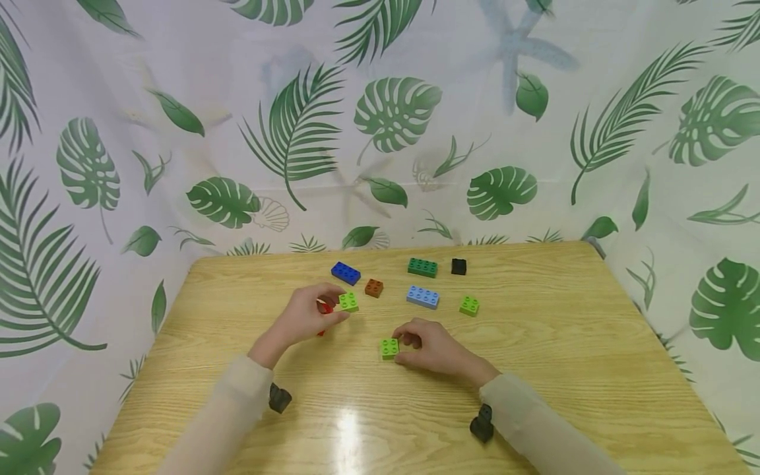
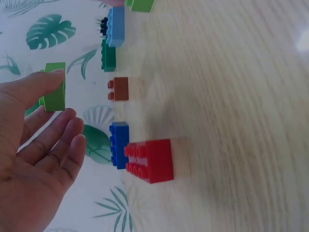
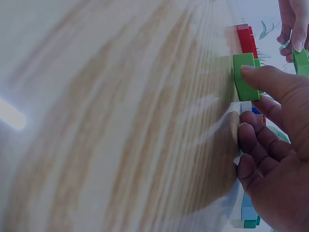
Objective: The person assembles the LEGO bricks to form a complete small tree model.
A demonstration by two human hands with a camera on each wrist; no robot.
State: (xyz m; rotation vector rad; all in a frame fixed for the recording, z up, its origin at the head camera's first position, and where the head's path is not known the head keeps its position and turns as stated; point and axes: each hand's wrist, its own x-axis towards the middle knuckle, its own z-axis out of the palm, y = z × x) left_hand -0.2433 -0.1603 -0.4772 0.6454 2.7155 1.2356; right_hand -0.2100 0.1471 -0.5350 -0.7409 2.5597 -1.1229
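Note:
Between thumb and fingertips, my left hand pinches a lime green building brick, raised over the table in the left wrist view. My right hand holds a second lime green brick by its side, low over the wood and nearer to me. Both bricks have their studs facing up. A red brick lies under the left hand, which hides most of it from the head view. Just beyond the left fingertips sit a brown brick and a dark blue brick.
Farther back on the wooden table lie a dark green brick and a black brick. A light blue brick and a third lime green one sit closer. Leaf-printed cloth hangs behind the table.

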